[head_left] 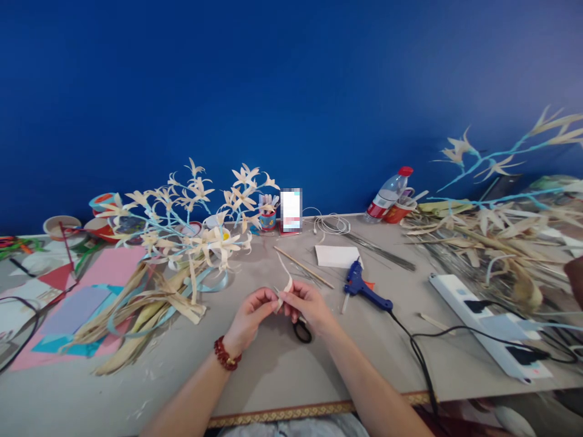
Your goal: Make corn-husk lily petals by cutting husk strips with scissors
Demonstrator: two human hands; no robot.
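Observation:
Near the table's front middle, my left hand (255, 311) and my right hand (306, 303) meet fingertip to fingertip. Both are closed on a thin pale husk strip (288, 282), whose narrow end curves up away from the fingers. A red bead bracelet is on my left wrist. Under my right hand shows a black scissors handle (302, 331); the rest of the scissors is hidden. Beyond the hands lie a thin wooden stick (310, 271) and a white card (337, 256). A blue glue gun (364, 287) rests to the right of my right hand.
Husk flowers on blue stems (170, 209), dried husks (136, 309) and coloured paper (86, 303) fill the left. On the right are a power strip (473, 321) with black cables, a bottle (387, 195), wires (378, 246) and more husks (496, 267). A blue wall stands behind.

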